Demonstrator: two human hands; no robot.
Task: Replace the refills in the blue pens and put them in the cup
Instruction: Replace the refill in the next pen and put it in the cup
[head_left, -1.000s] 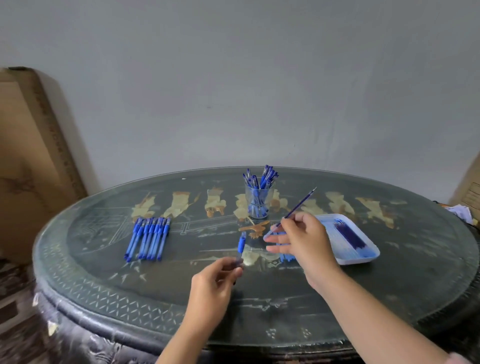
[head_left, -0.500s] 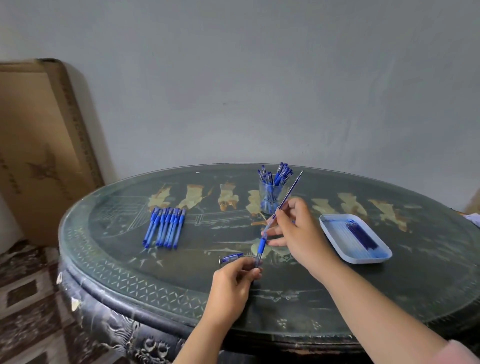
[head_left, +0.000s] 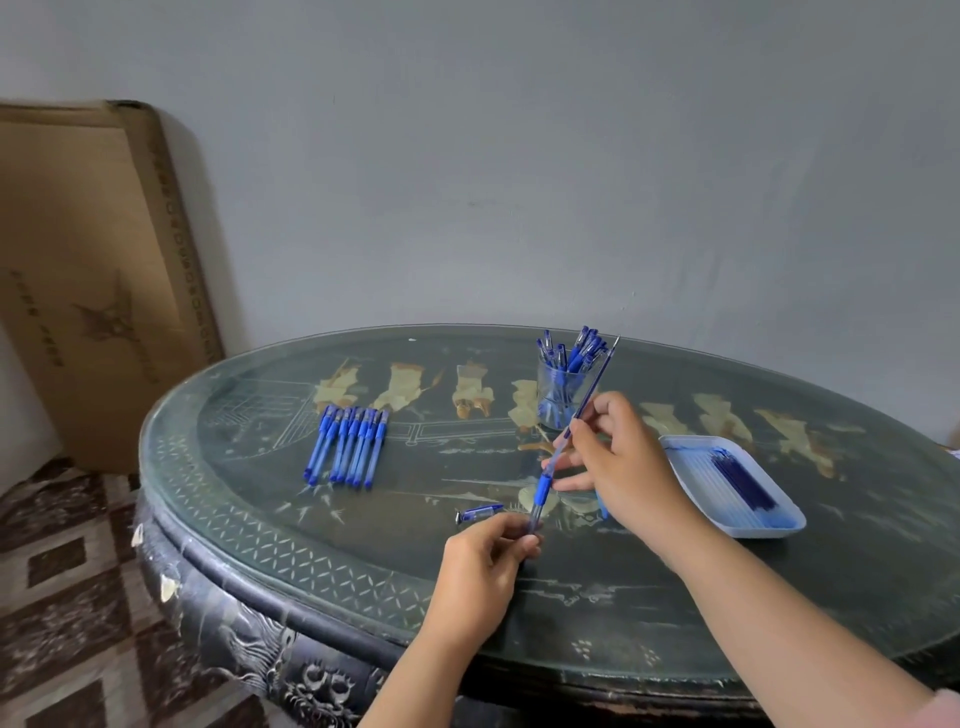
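Observation:
My left hand (head_left: 483, 564) pinches the lower end of a blue pen barrel (head_left: 541, 492) that stands tilted above the table. My right hand (head_left: 621, 465) pinches a thin blue refill (head_left: 595, 384) whose lower part sits inside that barrel, its tip pointing up and right. A loose pen cap (head_left: 479, 513) lies on the table just left of the barrel. Several blue pens (head_left: 347, 446) lie in a row at the left. A clear cup (head_left: 558, 395) holding several blue pens stands behind my right hand.
A white tray (head_left: 691, 483) with several refills lies at the right. The round dark table (head_left: 249, 525) has a glass top and a carved edge. A cardboard box (head_left: 88, 280) leans on the wall at left. Patterned floor shows below left.
The view has swung right and the table sits further right in frame. My left hand took hold of the pen barrel and lifted it; the refill now sits deeper in the barrel.

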